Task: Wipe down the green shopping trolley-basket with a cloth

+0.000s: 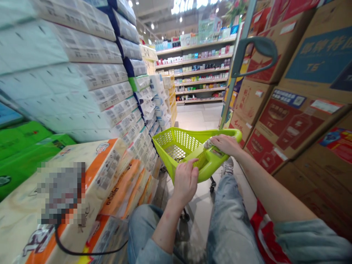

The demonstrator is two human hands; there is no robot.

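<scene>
A lime-green plastic shopping cart [176, 135] stands in front of me, its basket a perforated lattice with nothing visible inside. My left hand [186, 179] is closed on the near left side of the cart's handle frame. Across the far right part of the handle lies my right hand [225, 144], its fingers bent over the top. A small crumpled whitish wipe [209, 143] shows at the right fingertips, pressed against the green plastic. The palm side of both hands is hidden.
Tall stacks of wrapped tissue packs [101, 77] line the left. Printed cartons [297, 117] rise on the right, beside a metal pole with a grey handle [255, 55]. Shelves of small goods [203, 69] stand ahead. A pixelated device with a black cable [90, 253] lies on a near-left pack.
</scene>
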